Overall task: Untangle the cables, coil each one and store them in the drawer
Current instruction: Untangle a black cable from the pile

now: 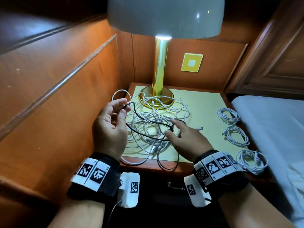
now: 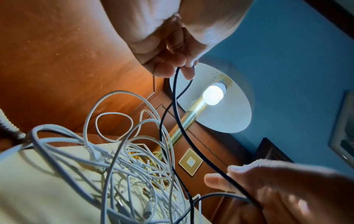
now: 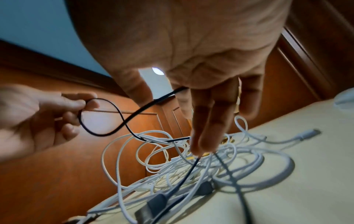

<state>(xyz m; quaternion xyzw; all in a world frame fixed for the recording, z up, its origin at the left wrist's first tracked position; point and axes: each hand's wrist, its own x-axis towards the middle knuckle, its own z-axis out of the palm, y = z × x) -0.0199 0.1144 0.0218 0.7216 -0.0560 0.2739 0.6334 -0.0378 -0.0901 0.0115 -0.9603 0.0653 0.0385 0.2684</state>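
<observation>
My left hand (image 1: 110, 127) pinches a loop of the black cable (image 1: 148, 121) between thumb and fingers. My right hand (image 1: 187, 137) holds the same cable, I think, fingers almost straight. Under both lies the white tangle (image 1: 158, 119); right of it, three coiled cables (image 1: 236, 134).

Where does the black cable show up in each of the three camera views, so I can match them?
Head: the black cable crosses the centre, from the left hand over the white tangle to the right hand.
Left wrist: it hangs from the fingertips at top centre down to lower right.
Right wrist: it loops at left centre.
Shared landmark: the lamp.
</observation>
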